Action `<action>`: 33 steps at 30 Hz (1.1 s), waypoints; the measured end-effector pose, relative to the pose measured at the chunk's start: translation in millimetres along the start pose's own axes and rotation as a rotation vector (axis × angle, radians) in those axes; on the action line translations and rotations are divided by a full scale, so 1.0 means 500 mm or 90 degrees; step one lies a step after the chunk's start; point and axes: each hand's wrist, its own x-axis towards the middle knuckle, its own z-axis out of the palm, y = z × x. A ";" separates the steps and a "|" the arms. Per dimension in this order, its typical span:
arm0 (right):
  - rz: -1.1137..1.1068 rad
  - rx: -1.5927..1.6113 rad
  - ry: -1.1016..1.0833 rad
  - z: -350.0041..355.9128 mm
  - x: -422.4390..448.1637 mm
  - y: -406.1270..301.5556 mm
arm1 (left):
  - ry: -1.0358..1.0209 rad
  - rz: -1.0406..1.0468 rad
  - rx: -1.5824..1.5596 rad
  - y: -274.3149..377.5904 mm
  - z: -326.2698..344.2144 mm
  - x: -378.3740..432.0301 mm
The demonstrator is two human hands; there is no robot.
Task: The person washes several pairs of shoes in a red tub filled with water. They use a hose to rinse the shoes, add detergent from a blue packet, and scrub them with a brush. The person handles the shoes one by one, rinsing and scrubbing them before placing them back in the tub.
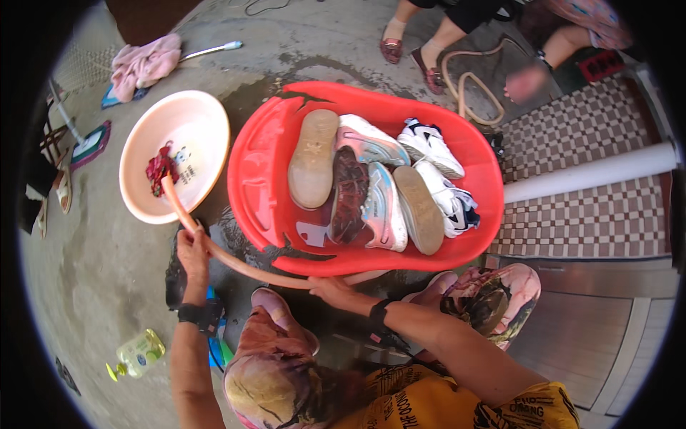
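My left hand [194, 256] grips a peach-coloured hose [241, 268] close to its end. That end hangs over a pale plastic basin [134, 145], above a crumpled dark red cloth [159, 169] lying inside. Farther along, my right hand [332, 292] is closed around the same hose near the front rim of a red plastic tub [375, 264]. The tub has cracked, broken edges and holds several shoes: white sneakers [429, 145], pink-and-blue sneakers [387, 209], a dark red shoe [349, 198] and soles-up shoes [313, 161]. Whether water runs from the hose cannot be made out.
A pump bottle [140, 354] lies on the wet concrete floor at lower left. A mop head [91, 143] and a pink towel [144, 61] are at upper left. Other people's feet [392, 48] are beyond the tub. A white pipe [589, 171] crosses the checkered tiles [589, 220] at right.
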 end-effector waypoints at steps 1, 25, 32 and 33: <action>-0.082 -0.020 -0.012 0.013 0.018 -0.048 | 0.070 0.081 0.065 -0.009 -0.009 0.053; 0.368 0.317 0.621 -1.026 -0.113 0.041 | 0.042 0.243 0.515 -0.035 -0.052 0.213; 0.411 0.418 0.610 -1.145 -0.168 0.108 | -0.035 0.095 0.492 0.004 -0.038 0.178; 0.411 0.416 0.606 -1.145 -0.170 0.115 | -0.032 0.098 0.503 0.001 -0.040 0.181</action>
